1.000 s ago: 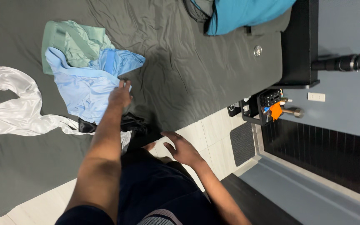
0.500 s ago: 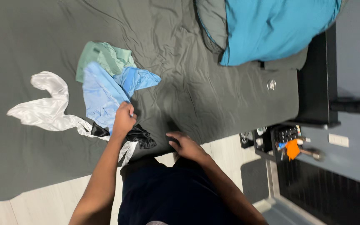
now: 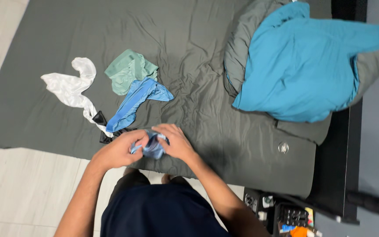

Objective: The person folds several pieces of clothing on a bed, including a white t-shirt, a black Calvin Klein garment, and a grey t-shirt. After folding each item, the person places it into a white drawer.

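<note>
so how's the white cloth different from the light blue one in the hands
The white cloth lies loose on the grey bed sheet with no hand on it; the light blue cloth is bunched up between the left hand and right hand. The white cloth is spread out long and twisted, while the light blue cloth is gathered into a small wad. Both look thin and glossy.

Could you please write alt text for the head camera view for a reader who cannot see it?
Both hands, the left hand and right hand, hold a bunched light blue garment over the edge of a grey-sheeted bed. Blue, green, white and black garments lie behind, beside a teal duvet.
</note>
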